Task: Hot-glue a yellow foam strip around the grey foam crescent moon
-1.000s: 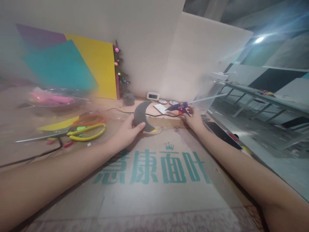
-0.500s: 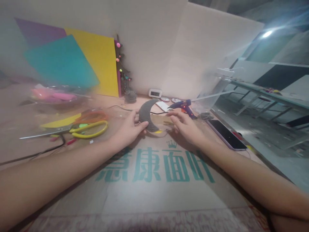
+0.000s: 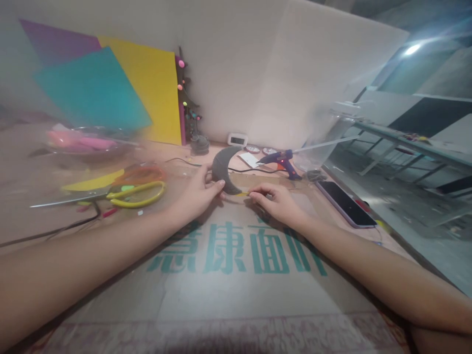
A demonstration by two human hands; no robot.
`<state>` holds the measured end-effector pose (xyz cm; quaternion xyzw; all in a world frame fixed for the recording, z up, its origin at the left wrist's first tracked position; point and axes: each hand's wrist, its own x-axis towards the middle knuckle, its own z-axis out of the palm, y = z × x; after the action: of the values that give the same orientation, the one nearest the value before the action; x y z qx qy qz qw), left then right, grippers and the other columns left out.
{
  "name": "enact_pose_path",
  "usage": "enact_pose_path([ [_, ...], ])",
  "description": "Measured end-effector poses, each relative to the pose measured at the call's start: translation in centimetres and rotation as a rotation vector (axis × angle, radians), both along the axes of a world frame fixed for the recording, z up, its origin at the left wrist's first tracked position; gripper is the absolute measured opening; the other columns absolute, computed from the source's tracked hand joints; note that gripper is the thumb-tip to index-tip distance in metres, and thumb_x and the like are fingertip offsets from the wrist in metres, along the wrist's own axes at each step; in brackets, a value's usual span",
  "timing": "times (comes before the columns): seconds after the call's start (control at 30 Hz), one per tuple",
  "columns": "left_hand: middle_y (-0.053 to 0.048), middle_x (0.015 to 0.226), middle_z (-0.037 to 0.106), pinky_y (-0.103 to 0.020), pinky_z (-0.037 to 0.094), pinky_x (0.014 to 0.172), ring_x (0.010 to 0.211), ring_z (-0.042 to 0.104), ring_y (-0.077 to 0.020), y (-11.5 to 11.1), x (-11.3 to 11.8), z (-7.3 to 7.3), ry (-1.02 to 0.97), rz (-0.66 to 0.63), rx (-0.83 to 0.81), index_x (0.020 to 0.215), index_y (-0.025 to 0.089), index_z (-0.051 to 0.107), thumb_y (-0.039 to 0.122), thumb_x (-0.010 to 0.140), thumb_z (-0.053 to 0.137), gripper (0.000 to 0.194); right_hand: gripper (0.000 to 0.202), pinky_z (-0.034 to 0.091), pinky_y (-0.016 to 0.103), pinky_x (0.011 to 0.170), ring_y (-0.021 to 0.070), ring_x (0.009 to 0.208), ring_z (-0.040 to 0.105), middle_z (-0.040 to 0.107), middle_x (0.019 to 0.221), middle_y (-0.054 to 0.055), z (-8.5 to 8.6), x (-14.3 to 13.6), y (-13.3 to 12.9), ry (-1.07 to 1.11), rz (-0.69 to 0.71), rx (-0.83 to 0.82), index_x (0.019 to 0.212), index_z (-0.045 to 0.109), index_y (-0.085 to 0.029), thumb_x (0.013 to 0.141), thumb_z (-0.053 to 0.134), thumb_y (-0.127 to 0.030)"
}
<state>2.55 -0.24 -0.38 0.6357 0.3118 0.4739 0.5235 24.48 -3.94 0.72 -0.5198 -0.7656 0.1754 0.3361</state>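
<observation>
A dark grey crescent moon [image 3: 220, 169] with a felt-like surface is held upright over the cardboard sheet [image 3: 221, 295]. My left hand [image 3: 199, 196] grips its outer curve, thumb in front and fingers behind. At the crescent's lower tip sticks out a small, thin yellow piece [image 3: 243, 194]. My right hand [image 3: 276, 202] is closed in a pinch on the end of this piece; its exact kind is too small to tell. Behind my right hand lies a blue glue gun [image 3: 279, 159] with a red light showing.
Scissors with yellow handles [image 3: 138, 195] and orange-handled ones [image 3: 142, 176] lie left. A phone [image 3: 345, 204] rests at the right table edge. Farther back are a small digital clock [image 3: 237, 140], a dark stand with coloured balls [image 3: 199, 143], coloured sheets [image 3: 157, 93] and a cable [image 3: 258, 170].
My right hand has moved left and slightly down to the crescent's lower tip, and its fingers have closed on the yellow piece. My left hand still holds the crescent, tilted slightly differently.
</observation>
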Motion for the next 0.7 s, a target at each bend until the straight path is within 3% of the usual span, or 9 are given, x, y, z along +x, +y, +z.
enact_pose_path([
  [0.2, -0.005, 0.104, 0.059, -0.02, 0.05, 0.051, 0.055, 0.055, -0.0048, -0.12, 0.19, 0.05, 0.053, 0.008, -0.016, 0.116, 0.016, 0.045, 0.021, 0.084, 0.057, 0.035, 0.017, 0.043, 0.027, 0.066, 0.0148, 0.069, 0.056, 0.064, 0.074, 0.003, -0.27, 0.23, 0.07, -0.117, 0.049, 0.244, 0.078, 0.064, -0.017, 0.091, 0.057, -0.026],
  [0.7, -0.002, 0.092, 0.061, -0.021, 0.048, 0.051, 0.053, 0.054, -0.0062, -0.13, 0.13, -0.49, 0.086, -0.151, -0.033, 0.121, 0.019, 0.045, 0.025, 0.084, 0.059, 0.04, 0.017, 0.044, 0.029, 0.068, 0.0158, 0.07, 0.057, 0.065, 0.075, 0.003, 0.08, 0.0, -0.56, -0.066, 0.075, 0.25, 0.079, 0.062, -0.019, 0.092, 0.055, -0.028],
])
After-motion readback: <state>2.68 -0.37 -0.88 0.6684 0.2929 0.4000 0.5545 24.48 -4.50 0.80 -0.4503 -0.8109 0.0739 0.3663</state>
